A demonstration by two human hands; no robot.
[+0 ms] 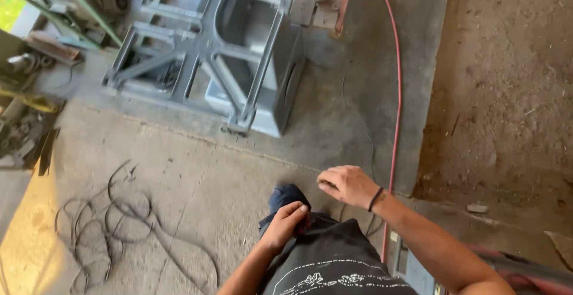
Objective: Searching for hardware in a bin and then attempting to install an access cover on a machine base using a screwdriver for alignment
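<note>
My left hand (287, 222) is low in the middle of the head view, fingers curled and pressed against the dark shirt (334, 262) at my waist, near my blue trouser leg (285, 197). My right hand (347, 185) hangs just above it over the concrete floor, fingers loosely bent and apart, holding nothing. A dark band sits on that wrist (375, 199).
A grey steel frame (209, 50) lies on the floor ahead beside a grey box (280, 86). A red hose (396, 92) runs down the floor to my right. Tangled black wire (113, 223) lies at left. Scrap metal (24, 122) piles at far left. Bare dirt (507, 92) borders the concrete.
</note>
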